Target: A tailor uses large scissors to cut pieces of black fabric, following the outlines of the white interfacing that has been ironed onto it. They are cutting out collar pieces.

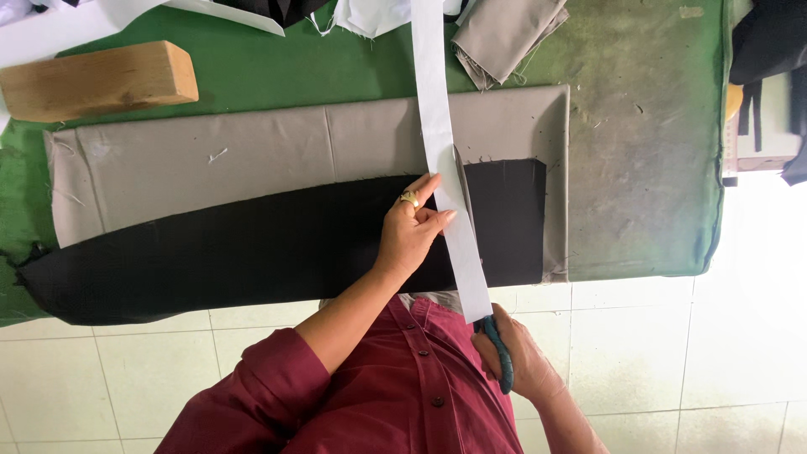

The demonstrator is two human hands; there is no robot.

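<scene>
A long white fabric strip (439, 143) runs top to bottom thru the frame, its long axis nearly straight toward me, leaning a little to the right as it comes near. It crosses a tan cloth panel (252, 160) and a black fabric piece (235, 252), both spread flat on the green tabletop (639, 168).

One of my hands (414, 231), wearing a ring, is pressed on the strip mid-length, fingers curled loosely w/ thumb and forefinger pinching its edge. My other hand (521, 361) is at the strip's near end, closed around teal-handled scissors (500, 353); blades mostly hidden, so I can't tell how far they're open. The scissor hand is nearer my body; the ringed hand is further up the strip.

A wooden block (97, 80) sits well apart at the far corner, w/ loose cloth scraps (504, 34) near the far edge.
</scene>
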